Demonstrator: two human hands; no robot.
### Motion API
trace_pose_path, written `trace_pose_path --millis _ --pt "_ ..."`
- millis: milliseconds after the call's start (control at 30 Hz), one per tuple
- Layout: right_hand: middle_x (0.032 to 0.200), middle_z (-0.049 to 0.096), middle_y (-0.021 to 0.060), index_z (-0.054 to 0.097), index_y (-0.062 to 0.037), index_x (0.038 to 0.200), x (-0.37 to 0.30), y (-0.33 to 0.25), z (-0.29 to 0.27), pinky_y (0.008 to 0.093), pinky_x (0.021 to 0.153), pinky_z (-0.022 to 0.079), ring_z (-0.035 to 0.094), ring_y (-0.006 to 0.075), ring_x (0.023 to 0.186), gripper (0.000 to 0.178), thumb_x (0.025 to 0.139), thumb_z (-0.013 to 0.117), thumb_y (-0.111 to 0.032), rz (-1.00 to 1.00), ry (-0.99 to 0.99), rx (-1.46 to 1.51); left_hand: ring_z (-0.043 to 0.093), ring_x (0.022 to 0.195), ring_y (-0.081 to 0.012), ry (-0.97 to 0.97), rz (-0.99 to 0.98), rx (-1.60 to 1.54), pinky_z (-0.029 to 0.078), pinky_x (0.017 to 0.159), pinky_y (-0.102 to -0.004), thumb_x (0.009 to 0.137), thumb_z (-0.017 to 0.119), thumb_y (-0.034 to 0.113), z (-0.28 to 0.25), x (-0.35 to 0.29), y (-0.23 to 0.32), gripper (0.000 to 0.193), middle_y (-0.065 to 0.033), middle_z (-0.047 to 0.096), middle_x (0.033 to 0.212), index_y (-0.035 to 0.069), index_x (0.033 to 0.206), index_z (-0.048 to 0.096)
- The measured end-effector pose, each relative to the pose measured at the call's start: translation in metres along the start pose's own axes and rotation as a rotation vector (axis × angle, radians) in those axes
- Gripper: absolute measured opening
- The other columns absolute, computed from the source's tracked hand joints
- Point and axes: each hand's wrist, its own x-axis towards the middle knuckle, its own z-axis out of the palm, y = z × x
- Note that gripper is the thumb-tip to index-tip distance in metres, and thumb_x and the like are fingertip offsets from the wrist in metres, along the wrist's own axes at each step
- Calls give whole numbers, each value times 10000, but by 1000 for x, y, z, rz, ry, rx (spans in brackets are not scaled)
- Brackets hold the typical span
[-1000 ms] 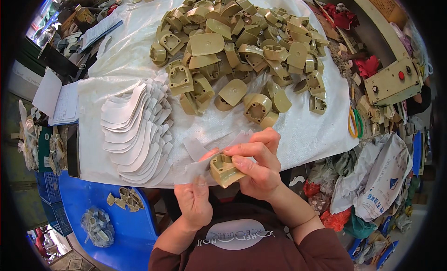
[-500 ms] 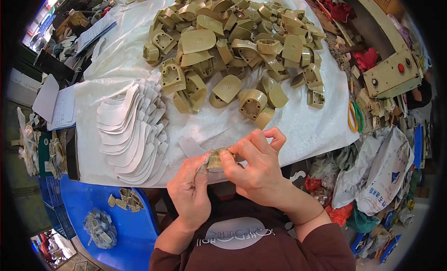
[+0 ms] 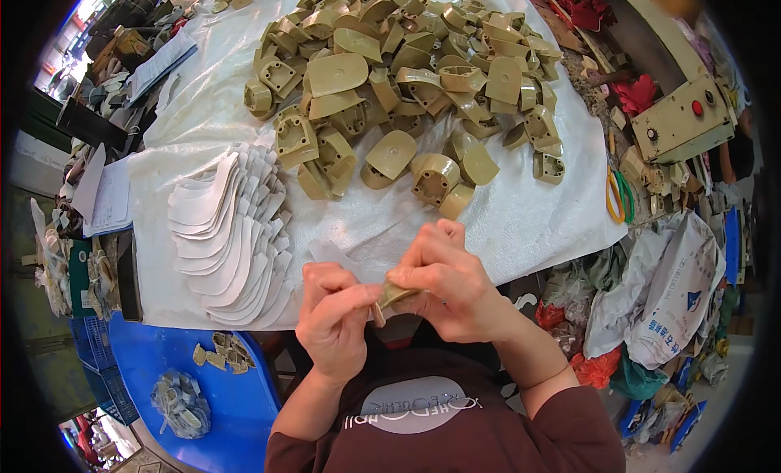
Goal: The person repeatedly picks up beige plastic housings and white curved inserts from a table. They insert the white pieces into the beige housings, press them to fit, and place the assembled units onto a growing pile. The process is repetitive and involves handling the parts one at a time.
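Observation:
Close to the table's near edge, both my hands meet around a small olive-tan shoe heel [image 3: 396, 294], most of it hidden by fingers. My right hand [image 3: 447, 290] is closed on its right side, the thumb pressed along the top. On the other side my left hand [image 3: 335, 322] has its fingers curled and pinches the heel's left edge, where a thin strip shows. Just beyond the left hand a thin whitish cut piece [image 3: 327, 252] lies flat. Overlapping white curved cut pieces [image 3: 220, 245] form a stack to the left. Ahead, many similar heels [image 3: 390, 160] are heaped on the white sheet.
White sheeting [image 3: 537, 229] covers the table. A blue seat [image 3: 244, 400] at the lower left carries a clear bag [image 3: 181, 404] of grey pieces and some tan bits. At right are a control box [image 3: 687, 119] with a red button, and plastic bags [image 3: 667, 294].
The heel has been turned in my hands, and its hollow face no longer shows. My left fingers have curled in from a flatter hold; my right hand has shifted slightly.

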Motion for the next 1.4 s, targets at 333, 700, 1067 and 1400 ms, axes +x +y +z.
trace_pose_path --millis 333,700,1067,1400 --pt "782 523 70 595 -53 1002 -7 -6 12 361 717 346 515 243 736 416 606 713 -5 89 -41 192 452 681 -202 -51 44 109 381 637 -311 734 697 23 -6 6 16 110 -42 539 729 27 828 640" --pt "876 578 59 565 -61 1054 -12 5 20 375 719 363 520 255 771 451 636 730 -32 -80 78 86 470 660 -193 12 204 184 370 628 -309 617 784 21 -4 3 14 208 -11 539 707 69 768 648" --pt "1002 611 125 511 -11 1101 -42 -11 26 308 764 484 584 174 856 391 868 667 -284 620 176 788 519 760 -250 4 249 110 428 670 -351 614 743 -43 -23 7 14 311 -63 530 849 144 832 626" --pt "1193 592 209 508 39 1137 -40 -27 27 329 900 488 605 212 1042 305 1016 392 -216 690 327 1088 629 765 -242 -245 334 377 366 607 -303 592 672 -10 -10 1 19 255 -79 598 888 91 797 559"
